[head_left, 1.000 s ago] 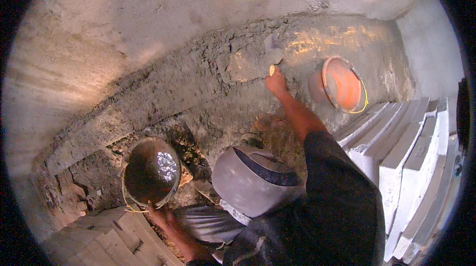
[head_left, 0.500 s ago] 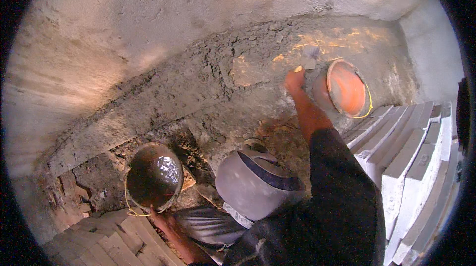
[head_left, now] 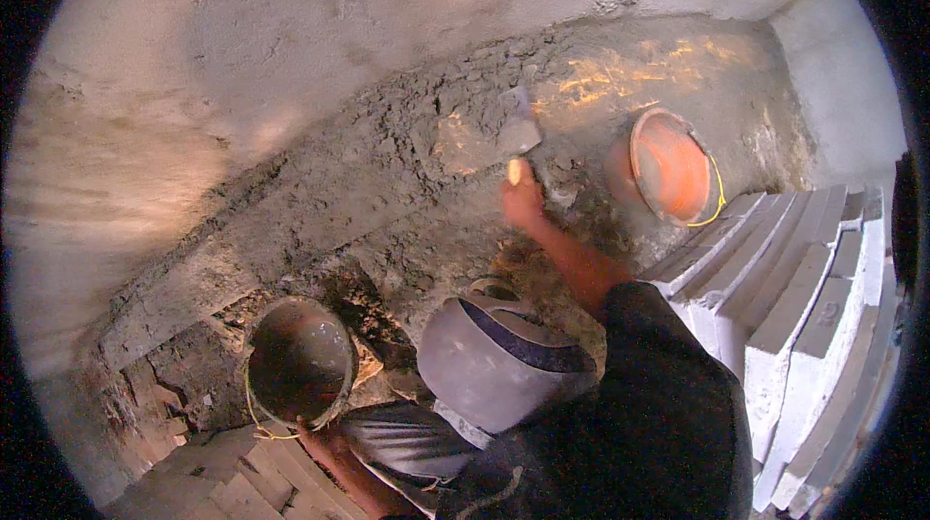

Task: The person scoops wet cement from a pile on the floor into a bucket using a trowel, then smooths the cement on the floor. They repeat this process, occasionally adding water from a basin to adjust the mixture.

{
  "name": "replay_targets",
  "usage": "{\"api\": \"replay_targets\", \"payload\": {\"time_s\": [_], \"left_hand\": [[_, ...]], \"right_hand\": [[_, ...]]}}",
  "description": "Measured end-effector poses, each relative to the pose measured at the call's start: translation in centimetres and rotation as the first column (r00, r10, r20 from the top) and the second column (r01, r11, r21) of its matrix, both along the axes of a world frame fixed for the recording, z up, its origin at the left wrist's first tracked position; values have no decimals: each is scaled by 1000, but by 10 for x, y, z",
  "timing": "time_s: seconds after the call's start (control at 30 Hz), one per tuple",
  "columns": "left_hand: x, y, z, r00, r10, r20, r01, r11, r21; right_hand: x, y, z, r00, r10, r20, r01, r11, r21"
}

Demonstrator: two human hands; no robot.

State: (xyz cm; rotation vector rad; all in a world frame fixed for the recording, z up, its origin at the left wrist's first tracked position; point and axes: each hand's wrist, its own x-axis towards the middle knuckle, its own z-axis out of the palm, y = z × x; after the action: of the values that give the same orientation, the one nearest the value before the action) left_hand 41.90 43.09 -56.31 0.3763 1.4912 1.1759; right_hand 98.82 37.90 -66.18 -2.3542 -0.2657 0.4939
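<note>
My right hand (head_left: 523,198) is closed round the handle of a trowel (head_left: 520,136), whose flat grey blade lies over the rough mortar (head_left: 426,123) along the foot of the wall. The handle's pale end shows above my fist. At the lower left, my left hand (head_left: 312,429) grips the near rim of a bucket (head_left: 329,328) with a dark inside and a thin yellow handle. The bucket is tipped so that its mouth faces up toward me; what is in it cannot be made out.
An orange bucket (head_left: 676,171), smeared with mortar, stands tilted to the right. Stacked grey and white blocks (head_left: 790,321) rise at the right, others (head_left: 257,491) at the lower left. A plastered wall (head_left: 291,26) curves behind. A grey rounded, cap-like form (head_left: 484,365) sits near the lower middle.
My right hand has swept left with the trowel, away from the orange bucket. The left bucket's bright wet glint has dimmed, and my left hand stays on its rim.
</note>
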Motion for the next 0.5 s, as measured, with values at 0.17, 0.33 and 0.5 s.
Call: {"api": "replay_targets", "payload": {"time_s": [0.17,0.33,0.5], "left_hand": [[-5,-1,-9,1000,-21,-23,21,1000,-14],[12,0,5,985,7,172,4,998,-64],[22,-3,23,982,-36,183,32,999,23]], "right_hand": [[104,11,-9,973,-38,228,43,999,-18],[90,31,-21,983,23,183,-20,1000,-19],[50,-8,1,968,252,12,-250,962,-113]]}}
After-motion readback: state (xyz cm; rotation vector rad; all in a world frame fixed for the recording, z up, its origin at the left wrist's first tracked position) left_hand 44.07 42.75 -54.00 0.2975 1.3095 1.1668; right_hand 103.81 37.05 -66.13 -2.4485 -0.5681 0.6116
